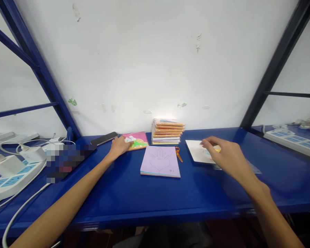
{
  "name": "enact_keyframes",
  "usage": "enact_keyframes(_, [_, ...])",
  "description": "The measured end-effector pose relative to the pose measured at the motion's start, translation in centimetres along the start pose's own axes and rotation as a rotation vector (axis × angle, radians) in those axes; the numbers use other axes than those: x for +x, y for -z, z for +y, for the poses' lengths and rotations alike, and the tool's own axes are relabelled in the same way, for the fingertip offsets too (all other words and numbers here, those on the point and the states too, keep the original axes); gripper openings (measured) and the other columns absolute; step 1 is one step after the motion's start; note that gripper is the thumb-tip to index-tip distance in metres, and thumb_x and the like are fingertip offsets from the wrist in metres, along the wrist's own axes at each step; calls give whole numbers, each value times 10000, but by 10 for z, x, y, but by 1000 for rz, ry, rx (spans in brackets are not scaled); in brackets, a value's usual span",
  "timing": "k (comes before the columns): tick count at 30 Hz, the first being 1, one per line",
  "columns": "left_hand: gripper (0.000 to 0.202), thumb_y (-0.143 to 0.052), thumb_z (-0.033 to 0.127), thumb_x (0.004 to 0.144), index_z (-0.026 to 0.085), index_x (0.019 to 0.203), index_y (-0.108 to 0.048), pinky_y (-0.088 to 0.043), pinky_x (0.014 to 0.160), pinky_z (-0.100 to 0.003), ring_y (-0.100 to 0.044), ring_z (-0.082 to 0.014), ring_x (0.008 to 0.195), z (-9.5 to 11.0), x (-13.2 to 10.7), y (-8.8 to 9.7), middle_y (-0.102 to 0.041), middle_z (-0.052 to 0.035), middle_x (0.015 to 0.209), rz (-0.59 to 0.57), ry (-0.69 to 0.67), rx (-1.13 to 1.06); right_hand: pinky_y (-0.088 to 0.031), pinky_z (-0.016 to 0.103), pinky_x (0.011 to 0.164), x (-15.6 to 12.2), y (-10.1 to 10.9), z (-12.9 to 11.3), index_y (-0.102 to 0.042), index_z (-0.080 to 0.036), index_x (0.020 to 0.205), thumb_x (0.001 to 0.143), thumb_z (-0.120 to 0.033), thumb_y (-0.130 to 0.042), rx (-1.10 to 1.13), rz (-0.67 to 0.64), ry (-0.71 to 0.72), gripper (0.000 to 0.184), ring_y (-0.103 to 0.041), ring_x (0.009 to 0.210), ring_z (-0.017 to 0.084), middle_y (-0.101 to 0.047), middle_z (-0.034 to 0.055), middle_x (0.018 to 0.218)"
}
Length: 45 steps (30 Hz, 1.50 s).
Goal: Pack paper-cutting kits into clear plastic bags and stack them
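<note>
The front edge of the blue table (129,196) lies closest to the viewer. At the near left, a white power strip (18,177) carries plugged-in chargers (9,166) and cables. At the center, a stack of colored sheets (160,162) lies flat; its top sheet is lilac and bears a line drawing.

To the right of the stack, the right grip (228,156) is over a white card (196,155), covering part of it. Its fingers are bent, with thumb and index fingertip close together; whether anything is pinched between them cannot be told. Clear film (255,168) shows beside the wrist. An orange tool (179,155), apparently scissors, lies between stack and card.

At the left, the left grip (120,147) lies palm down on a pink booklet (139,136) with a rabbit picture; whether it is closed on the booklet cannot be told. A dark phone (104,138) lies just beside it.

Farther back, a pile of wrapped booklets (167,132) stands near the white wall (155,69).
</note>
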<state>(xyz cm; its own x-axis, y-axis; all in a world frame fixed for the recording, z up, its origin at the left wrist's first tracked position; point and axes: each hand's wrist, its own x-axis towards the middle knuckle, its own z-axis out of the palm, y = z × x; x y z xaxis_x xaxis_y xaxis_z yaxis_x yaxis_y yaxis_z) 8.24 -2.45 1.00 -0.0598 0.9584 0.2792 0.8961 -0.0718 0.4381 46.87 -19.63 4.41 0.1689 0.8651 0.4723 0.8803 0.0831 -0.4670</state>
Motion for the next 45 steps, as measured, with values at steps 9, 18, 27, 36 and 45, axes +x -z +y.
enact_keyframes(9, [633,-807,38,596,211,1187,-660,-534,821,-333,-704,-273,993,3,-3,8,-733,-91,1069,51,171,-531,-432,331,734,-11,-4,-29,-722,-276,915,1009,-487,-500,84,-237,171,320,-677,792,231,-767,2,857])
enact_keyframes(18, [406,-683,-74,651,134,994,-619,-601,636,-258,-702,-162,673,13,1,18,-692,-64,804,-72,450,-1117,-351,291,617,-30,-42,-54,-620,-242,821,948,-536,-634,28,-629,306,321,-622,705,212,-675,9,737])
enact_keyframes(27, [204,-626,1,747,69,935,-670,-632,587,-342,-731,-245,684,20,-4,19,-750,-165,853,-219,489,-1198,-334,294,620,-31,-41,-51,-594,-238,818,979,-478,-594,40,-618,309,289,-615,719,215,-667,24,761])
enact_keyframes(36, [392,-548,52,794,109,1162,-670,-614,700,-210,-738,-168,847,19,0,58,-767,-89,1056,-90,238,-1438,-242,304,568,-33,-47,-60,-518,-225,722,923,-179,-562,-21,-443,365,211,-554,609,176,-623,7,674])
enact_keyframes(45, [491,-652,56,746,114,1233,-670,-621,818,-289,-734,-257,1027,81,-63,50,-762,-128,1173,-491,118,-1512,-477,306,640,-30,-35,-68,-611,-241,1267,987,-614,-517,664,-433,20,475,-672,710,189,-735,36,898])
